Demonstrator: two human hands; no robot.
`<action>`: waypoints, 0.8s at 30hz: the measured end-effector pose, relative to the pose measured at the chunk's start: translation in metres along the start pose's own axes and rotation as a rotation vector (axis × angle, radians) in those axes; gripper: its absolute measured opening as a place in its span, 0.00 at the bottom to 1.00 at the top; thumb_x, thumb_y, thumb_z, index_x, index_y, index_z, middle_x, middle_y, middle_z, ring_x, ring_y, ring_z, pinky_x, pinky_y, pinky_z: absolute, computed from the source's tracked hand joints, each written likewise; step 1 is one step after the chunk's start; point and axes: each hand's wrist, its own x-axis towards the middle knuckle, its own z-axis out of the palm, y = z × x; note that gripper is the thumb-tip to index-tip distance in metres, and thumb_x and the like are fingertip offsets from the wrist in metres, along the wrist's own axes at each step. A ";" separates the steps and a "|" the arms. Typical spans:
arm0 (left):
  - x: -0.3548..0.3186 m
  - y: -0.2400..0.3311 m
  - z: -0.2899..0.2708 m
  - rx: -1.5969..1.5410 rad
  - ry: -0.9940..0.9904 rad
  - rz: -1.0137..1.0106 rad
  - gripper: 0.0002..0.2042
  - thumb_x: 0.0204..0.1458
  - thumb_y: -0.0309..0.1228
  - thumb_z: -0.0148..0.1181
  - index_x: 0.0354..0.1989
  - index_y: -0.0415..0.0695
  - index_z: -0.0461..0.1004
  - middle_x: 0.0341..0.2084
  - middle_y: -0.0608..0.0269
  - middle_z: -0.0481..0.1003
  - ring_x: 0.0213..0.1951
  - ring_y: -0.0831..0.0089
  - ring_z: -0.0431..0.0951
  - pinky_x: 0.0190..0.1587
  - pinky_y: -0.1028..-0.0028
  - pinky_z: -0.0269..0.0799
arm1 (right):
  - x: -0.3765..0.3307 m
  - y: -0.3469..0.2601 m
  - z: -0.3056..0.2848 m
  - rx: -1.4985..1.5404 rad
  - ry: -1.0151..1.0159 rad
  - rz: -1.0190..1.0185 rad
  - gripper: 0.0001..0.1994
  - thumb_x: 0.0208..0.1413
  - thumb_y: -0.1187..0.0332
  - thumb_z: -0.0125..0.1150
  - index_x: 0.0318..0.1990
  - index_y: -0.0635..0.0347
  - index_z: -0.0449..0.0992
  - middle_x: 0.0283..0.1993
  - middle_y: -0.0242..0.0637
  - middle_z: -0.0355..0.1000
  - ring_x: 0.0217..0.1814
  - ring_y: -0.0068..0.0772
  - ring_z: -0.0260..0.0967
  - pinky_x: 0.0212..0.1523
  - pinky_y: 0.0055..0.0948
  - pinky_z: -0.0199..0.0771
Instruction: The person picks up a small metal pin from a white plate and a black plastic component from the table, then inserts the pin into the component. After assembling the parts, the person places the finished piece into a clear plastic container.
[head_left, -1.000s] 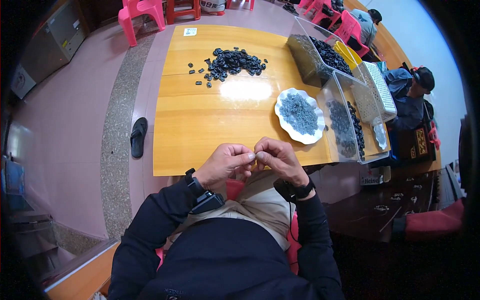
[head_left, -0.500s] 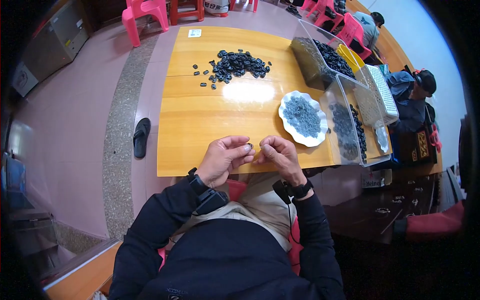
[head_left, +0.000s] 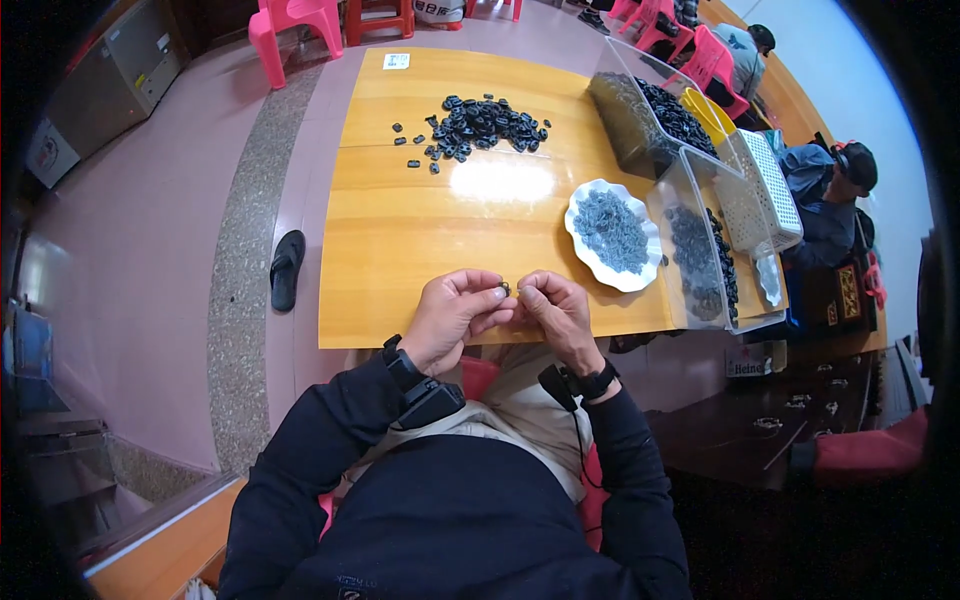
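Over the near edge of the wooden table, my left hand (head_left: 456,316) pinches a small black piece (head_left: 505,288) between thumb and fingertips. My right hand (head_left: 557,312) meets it fingertip to fingertip, its thumb and forefinger pressed together; whatever they hold is too small to make out. Further off on the table lies a loose heap of small black pieces (head_left: 480,128), each with openings in it. To the right of my hands stands a white scalloped dish (head_left: 585,268) filled with small translucent grey pieces (head_left: 612,232).
Along the table's right side stand two clear plastic bins (head_left: 640,150) (head_left: 700,310) holding black pieces, a yellow container (head_left: 708,115) and a white perforated basket (head_left: 768,190). A person (head_left: 825,195) sits beyond them. A black slipper (head_left: 287,270) lies on the floor at left.
My two hands have come closer, so the fingertips now meet at the small black piece. The whole view has shifted slightly.
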 end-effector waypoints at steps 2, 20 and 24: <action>0.000 0.000 -0.001 0.013 0.005 0.002 0.09 0.55 0.21 0.56 0.43 0.34 0.68 0.36 0.57 0.74 0.37 0.72 0.79 0.40 0.78 0.79 | 0.000 0.000 0.001 -0.034 -0.004 -0.030 0.07 0.61 0.68 0.55 0.37 0.64 0.72 0.30 0.27 0.70 0.30 0.14 0.67 0.31 0.15 0.71; 0.000 -0.002 0.000 0.012 0.005 -0.008 0.07 0.54 0.21 0.56 0.41 0.35 0.70 0.34 0.57 0.76 0.34 0.73 0.80 0.39 0.78 0.79 | 0.000 0.004 0.000 -0.127 0.029 -0.023 0.06 0.61 0.70 0.55 0.37 0.65 0.72 0.32 0.28 0.71 0.31 0.14 0.69 0.34 0.15 0.73; -0.001 -0.001 0.001 0.021 0.012 -0.005 0.07 0.54 0.21 0.57 0.41 0.35 0.70 0.33 0.58 0.76 0.34 0.74 0.79 0.38 0.78 0.79 | 0.000 0.000 0.002 -0.155 0.025 -0.035 0.06 0.61 0.70 0.55 0.36 0.64 0.73 0.31 0.26 0.71 0.31 0.13 0.67 0.34 0.14 0.71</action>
